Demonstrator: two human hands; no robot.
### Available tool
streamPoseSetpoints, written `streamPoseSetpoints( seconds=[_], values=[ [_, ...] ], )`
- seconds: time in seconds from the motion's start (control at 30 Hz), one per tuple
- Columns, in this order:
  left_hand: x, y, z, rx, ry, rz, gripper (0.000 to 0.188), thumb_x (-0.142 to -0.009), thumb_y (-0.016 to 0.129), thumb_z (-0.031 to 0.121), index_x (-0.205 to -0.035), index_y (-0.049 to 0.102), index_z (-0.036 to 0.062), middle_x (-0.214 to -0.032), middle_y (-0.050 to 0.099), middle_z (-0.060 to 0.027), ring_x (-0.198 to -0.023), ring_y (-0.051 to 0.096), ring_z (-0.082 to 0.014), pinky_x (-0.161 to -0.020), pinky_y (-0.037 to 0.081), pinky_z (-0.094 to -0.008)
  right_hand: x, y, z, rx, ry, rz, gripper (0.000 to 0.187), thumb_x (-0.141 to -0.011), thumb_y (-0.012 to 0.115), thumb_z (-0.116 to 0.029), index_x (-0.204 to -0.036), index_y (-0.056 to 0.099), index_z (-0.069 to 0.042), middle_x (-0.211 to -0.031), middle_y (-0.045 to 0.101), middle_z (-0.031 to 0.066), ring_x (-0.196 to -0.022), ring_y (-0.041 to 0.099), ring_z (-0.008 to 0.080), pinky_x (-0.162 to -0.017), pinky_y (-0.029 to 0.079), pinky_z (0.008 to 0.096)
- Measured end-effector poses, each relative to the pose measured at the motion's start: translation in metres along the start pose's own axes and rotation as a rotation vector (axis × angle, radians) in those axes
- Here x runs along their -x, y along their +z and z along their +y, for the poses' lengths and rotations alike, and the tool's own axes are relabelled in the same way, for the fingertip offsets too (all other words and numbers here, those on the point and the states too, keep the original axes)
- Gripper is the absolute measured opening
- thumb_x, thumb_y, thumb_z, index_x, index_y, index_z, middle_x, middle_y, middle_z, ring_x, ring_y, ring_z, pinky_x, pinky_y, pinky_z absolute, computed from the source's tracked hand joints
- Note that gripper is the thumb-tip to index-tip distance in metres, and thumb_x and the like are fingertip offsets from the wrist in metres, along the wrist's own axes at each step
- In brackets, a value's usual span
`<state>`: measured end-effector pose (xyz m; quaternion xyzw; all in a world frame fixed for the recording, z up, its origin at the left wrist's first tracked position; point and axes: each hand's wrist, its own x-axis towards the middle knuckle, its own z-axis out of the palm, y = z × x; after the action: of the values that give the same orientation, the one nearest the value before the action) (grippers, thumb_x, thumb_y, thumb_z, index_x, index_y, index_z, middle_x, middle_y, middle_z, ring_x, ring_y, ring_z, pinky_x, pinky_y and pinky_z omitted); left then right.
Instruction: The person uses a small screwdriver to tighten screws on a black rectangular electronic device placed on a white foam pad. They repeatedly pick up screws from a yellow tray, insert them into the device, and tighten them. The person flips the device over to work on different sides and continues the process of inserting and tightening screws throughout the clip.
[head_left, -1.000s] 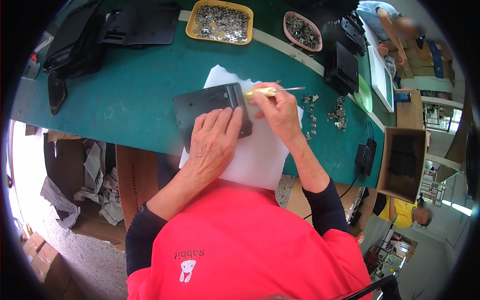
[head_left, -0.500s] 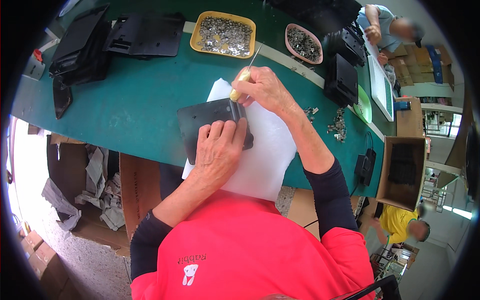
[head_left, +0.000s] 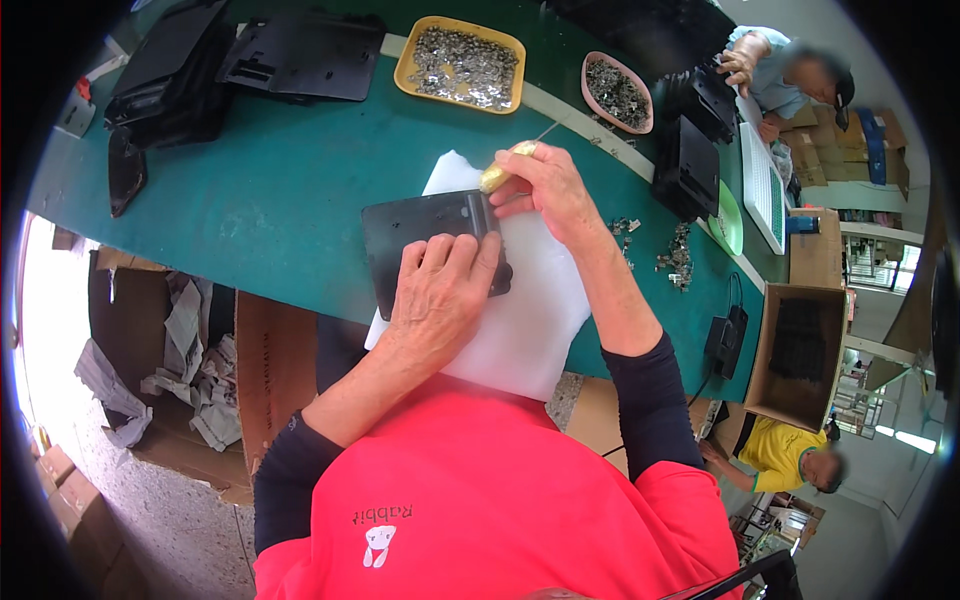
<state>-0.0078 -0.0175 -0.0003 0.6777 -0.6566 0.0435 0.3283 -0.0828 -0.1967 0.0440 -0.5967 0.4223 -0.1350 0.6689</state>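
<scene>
In the head view, the black panel [head_left: 405, 235] lies on a white foam sheet [head_left: 535, 310] on the green bench [head_left: 260, 200]. The bench's front edge runs just on the near side of the panel, and the sheet extends over that edge toward the person. Left of the panel, a broad stretch of green surface reaches to a stack of black parts [head_left: 165, 85]. Beyond the panel, a narrower stretch separates it from a yellow tray [head_left: 460, 104] of small metal pieces; a pink tray [head_left: 610, 119] stands farther to the panel's right. Right of the panel, past the sheet, loose metal clips [head_left: 679, 260] lie on the bench, with a black adapter [head_left: 727, 340] nearer its front edge.

The panel is under the left hand [head_left: 445, 285], which rests across its near right part, fingers somewhat spread and lightly bent. The right hand [head_left: 550, 195] is just beside the panel's far right corner, pinching a yellow-handled tool [head_left: 507, 168] between thumb and fingers. The tool's thin shaft points away from the panel, its handle end toward that corner; whether they touch, I cannot tell.
</scene>
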Motion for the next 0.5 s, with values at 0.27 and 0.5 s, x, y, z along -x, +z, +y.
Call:
streamPoseSetpoints(
  seconds=[0.27,0.5],
  values=[
    [0.001,-0.001,0.001,-0.002,-0.007,-0.006,0.042,-0.076,0.060,0.007,-0.118,0.060,0.0012,-0.091,0.050,-0.0060,-0.090,0.052,-0.0221,-0.079,0.040,-0.0360,0.015,0.022,0.001,0.568,-0.378,0.108,0.024,-0.089,0.063,-0.019,-0.088,0.060,0.005,-0.076,0.066,0.0106,-0.065,0.065,0.0141,-0.057,0.056,0.0294],
    [0.004,-0.003,0.001,0.002,-0.014,-0.016,0.048,-0.073,0.062,0.003,-0.121,0.061,0.0040,-0.099,0.054,-0.0070,-0.096,0.053,-0.0249,-0.081,0.041,-0.0383,0.026,0.013,0.035,-0.029,-0.243,0.195,0.023,-0.087,0.063,-0.016,-0.090,0.062,0.007,-0.079,0.066,0.0096,-0.072,0.067,0.0175,-0.062,0.057,0.0303]
  ],
)
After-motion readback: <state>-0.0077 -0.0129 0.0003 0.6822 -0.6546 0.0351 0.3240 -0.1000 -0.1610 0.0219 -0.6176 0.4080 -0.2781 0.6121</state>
